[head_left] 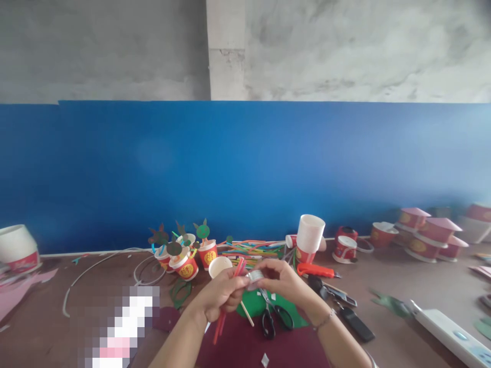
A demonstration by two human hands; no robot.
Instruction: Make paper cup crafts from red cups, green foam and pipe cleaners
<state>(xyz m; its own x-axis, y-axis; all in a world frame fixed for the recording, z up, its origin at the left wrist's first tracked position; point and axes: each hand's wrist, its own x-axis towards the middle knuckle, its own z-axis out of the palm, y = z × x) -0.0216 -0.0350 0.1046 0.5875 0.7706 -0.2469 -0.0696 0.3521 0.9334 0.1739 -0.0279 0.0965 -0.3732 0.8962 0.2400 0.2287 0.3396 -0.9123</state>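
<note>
My left hand (226, 291) is closed around a few red drinking straws (220, 327), which slant down past the wrist. My right hand (279, 278) pinches a small whitish roll that looks like clear tape (255, 276), and its near side meets the left fingertips at the straws. Below the hands lie black-handled scissors (268, 312), partly spread, on green paper (299, 309). A pale thin stick (247, 314) rests beside them. Dark red paper (264, 342) with a small white scrap (265, 360) is nearest to me.
Behind the hands are decorated paper cups (184, 270) and a pile of coloured straws (253, 249). An orange utility knife (316, 271), stacked white cups (310, 232), black keys or a fob (355, 322) and a white power strip (448, 332) lie rightward. A blue panel (245, 168) stands behind.
</note>
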